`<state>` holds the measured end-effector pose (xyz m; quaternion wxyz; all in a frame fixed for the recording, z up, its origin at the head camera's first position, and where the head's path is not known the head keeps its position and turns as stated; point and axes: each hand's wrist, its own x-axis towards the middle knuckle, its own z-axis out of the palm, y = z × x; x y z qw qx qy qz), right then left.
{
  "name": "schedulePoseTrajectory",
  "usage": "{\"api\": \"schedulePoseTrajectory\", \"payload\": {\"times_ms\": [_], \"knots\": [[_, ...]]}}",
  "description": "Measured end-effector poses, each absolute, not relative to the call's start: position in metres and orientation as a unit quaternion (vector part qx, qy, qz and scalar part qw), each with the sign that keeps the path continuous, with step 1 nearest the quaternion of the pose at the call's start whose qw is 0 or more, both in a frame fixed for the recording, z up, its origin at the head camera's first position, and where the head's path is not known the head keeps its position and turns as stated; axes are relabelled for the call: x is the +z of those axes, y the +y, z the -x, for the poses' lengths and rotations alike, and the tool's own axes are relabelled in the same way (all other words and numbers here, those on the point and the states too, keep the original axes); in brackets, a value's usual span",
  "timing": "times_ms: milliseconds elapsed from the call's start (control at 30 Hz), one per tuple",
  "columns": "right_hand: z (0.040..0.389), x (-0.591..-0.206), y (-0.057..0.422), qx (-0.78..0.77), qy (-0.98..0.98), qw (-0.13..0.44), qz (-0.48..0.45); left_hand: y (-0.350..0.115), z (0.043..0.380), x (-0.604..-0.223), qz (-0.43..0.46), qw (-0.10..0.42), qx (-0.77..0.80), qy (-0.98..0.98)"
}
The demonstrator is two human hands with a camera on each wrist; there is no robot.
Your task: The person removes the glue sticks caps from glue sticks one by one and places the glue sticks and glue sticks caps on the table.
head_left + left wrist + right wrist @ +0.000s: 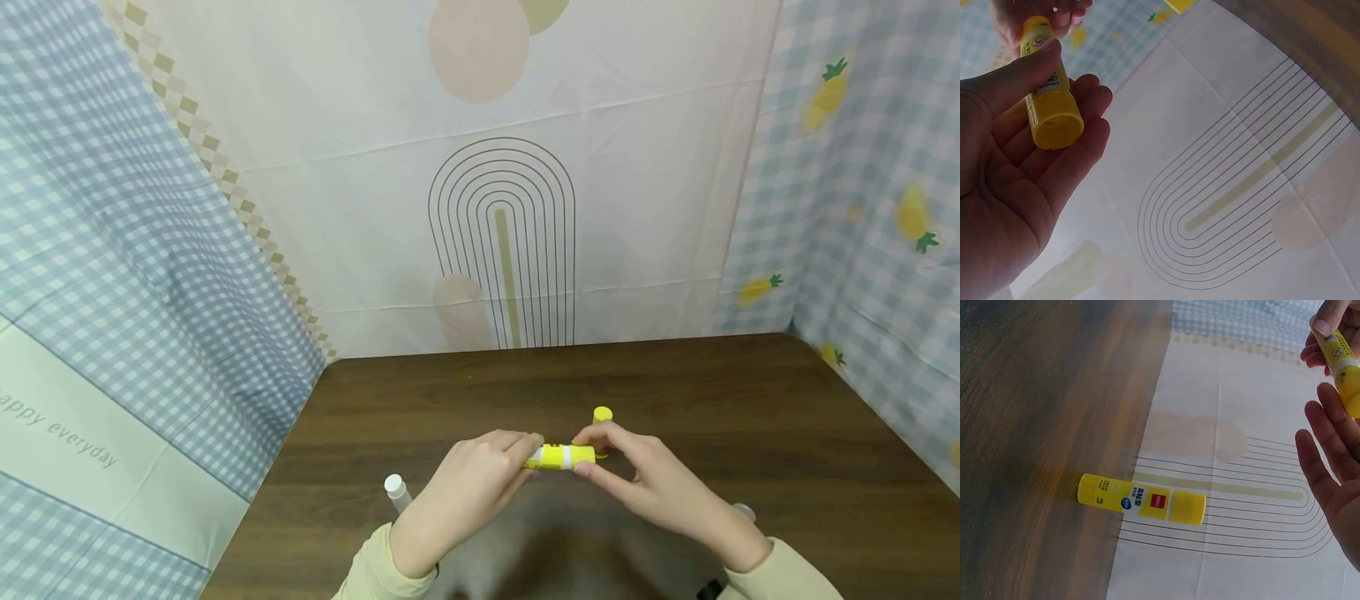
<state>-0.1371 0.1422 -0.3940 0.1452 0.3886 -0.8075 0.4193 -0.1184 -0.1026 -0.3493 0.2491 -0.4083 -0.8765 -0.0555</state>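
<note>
A yellow glue stick (557,456) is held sideways above the table between both hands. My left hand (480,471) grips its body, thumb on one side and fingers beneath, as the left wrist view shows with the glue stick (1054,115). The thumb and index finger of my right hand (637,475) pinch the yellow end at the right; the other fingers are extended in the right wrist view. Just behind the right fingers a second yellow glue stick (602,414) stands upright, its lower part partly hidden in the head view. Its label faces the right wrist camera.
A white-topped stick (397,490) stands left of the left forearm. Behind the right wrist, a pale round top (744,511) is partly hidden. The brown wooden table (465,392) meets a printed cloth (360,233) at the back; checked curtains hang at both sides.
</note>
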Motion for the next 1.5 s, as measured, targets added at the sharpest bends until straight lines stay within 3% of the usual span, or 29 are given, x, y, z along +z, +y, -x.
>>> {"api": "schedulePoseTrajectory", "payload": {"times_ms": [1500], "knots": [[0.1351,-0.3984,0.1442,0.435,-0.794,0.135,-0.402,-0.1057,0.1148,-0.3524,0.405,0.251,-0.05,-0.878]]}}
